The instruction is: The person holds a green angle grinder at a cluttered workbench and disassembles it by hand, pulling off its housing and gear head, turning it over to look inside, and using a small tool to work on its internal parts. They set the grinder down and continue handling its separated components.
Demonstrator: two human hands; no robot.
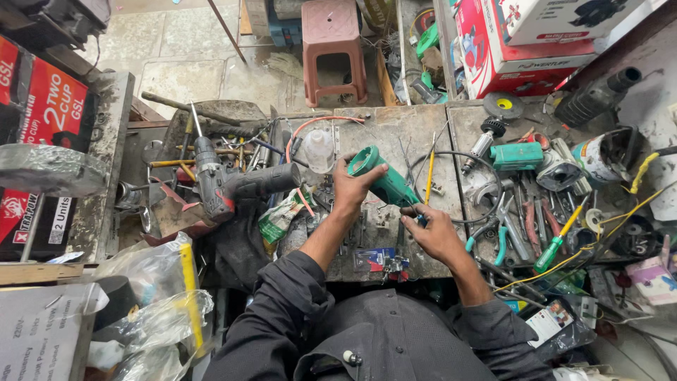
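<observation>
Person at cluttered workbench [395, 134], seen from above. Left hand [352, 187] wrapped round the green tool body [384, 180], fingers clamped on its middle, holding it tilted just above the bench, open round end pointing up-left. Right hand [434, 233] at the lower end of the same body, fingers pinched together on a small dark tool [411, 211], prob. a screwdriver handle; tip hidden by the hand, can't tell what it touches.

Progress, as judged from this view: the green body looks like a bare shell. Open mouth, no head or disc fitted, so the power tool is apart, not whole. A motor part with gear end [486, 137] lies well apart to the right, near another green casing piece [517, 155]. Whether these belong to it: can't tell. Work at the rear end looks in hand, not finished; refitting of innards seemingly still left.

Round about: cordless drill [226, 185] lying to the left, near left hand; clear plastic bottle [319, 149] just beyond it; yellow pencil-like stick [429, 176] beside the green body; pliers w/ teal grips [493, 236] and green-handled screwdriver [557, 243] to the right. Pink stool [333, 46] on floor past the bench.
</observation>
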